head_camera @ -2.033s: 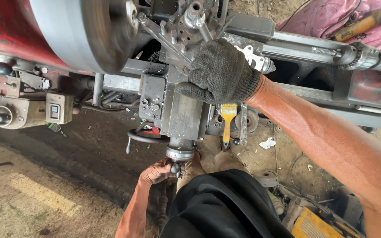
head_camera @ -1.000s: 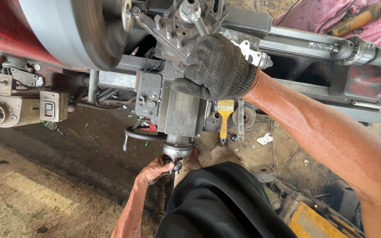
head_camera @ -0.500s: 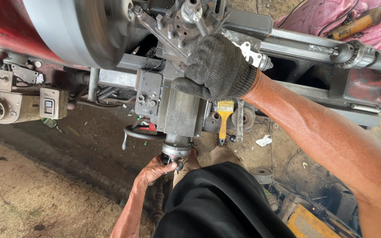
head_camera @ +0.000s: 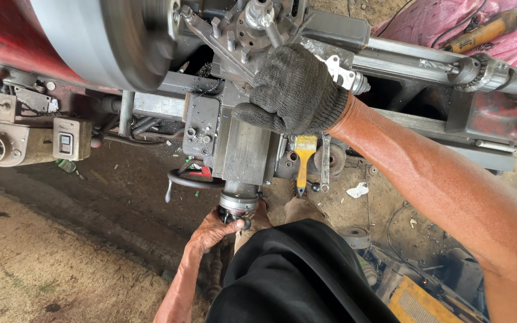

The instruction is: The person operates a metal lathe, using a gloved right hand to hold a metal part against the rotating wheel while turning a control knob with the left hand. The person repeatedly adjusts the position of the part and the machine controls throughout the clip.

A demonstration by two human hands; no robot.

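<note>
1 head-worn view, looking steeply down, close over the lathe carriage (head_camera: 243, 149), floor (head_camera: 43, 269) below

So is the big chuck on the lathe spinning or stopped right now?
Spinning. The chuck shows only smeared streaks on its face and rim, while the tool post beside it and the gloved right hand look sharp.

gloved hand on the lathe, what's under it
The gloved right hand rests on the grey cross slide, beside the tool post. Whatever lies directly beneath the palm is covered.
</note>
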